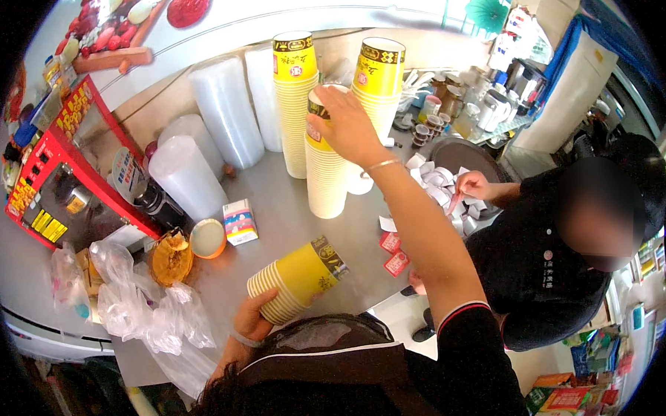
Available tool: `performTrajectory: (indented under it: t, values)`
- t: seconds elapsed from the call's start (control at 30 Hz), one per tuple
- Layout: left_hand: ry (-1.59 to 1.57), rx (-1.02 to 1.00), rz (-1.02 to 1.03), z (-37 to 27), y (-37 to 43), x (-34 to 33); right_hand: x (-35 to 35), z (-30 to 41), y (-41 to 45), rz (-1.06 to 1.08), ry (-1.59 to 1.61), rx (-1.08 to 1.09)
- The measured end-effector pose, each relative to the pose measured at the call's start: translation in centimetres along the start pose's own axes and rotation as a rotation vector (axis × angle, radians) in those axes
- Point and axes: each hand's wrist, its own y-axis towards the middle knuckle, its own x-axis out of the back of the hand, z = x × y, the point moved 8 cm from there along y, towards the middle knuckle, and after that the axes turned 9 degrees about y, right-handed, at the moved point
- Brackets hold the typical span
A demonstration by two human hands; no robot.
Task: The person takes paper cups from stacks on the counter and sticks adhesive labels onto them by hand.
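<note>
Low over the front of the metal counter, my left hand (257,316) holds a short nested stack of yellow paper cups (293,279), tilted on its side. My right hand (348,122) reaches forward onto the top of a tall upright stack of the same cups (326,180), thumb on the side and fingers over the rim. Behind it stand two more tall stacks, the left stack (292,117) and the right stack (378,82). My right hand and forearm cover part of the right stack.
A co-worker's hand (473,185) is at a pile of white paper pieces (437,184) to the right. Left are a red popcorn machine (89,164), clear plastic lid stacks (184,173), plastic bags (145,306), an orange cup (208,239) and a small tissue pack (240,222).
</note>
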Motion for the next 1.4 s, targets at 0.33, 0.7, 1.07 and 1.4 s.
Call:
performTrajectory:
  t: [0.33,0.7,1.07,1.4]
  values:
    - [0.128,0.03,0.031,0.1,1.6,-1.8,13.6,-1.4,-27.8,-0.743,-0.039,-0.705]
    - [0.239,0.138,0.081,1.9,2.7,-4.1,16.1,-12.1,-32.8,-0.136,-0.133,-1.205]
    - [0.534,0.047,0.178,1.8,1.3,-3.8,6.9,-1.1,-35.2,-0.602,1.419,-1.089]
    - [0.53,0.107,0.132,1.8,0.5,-4.1,1.9,7.8,-25.2,0.027,1.071,-1.027]
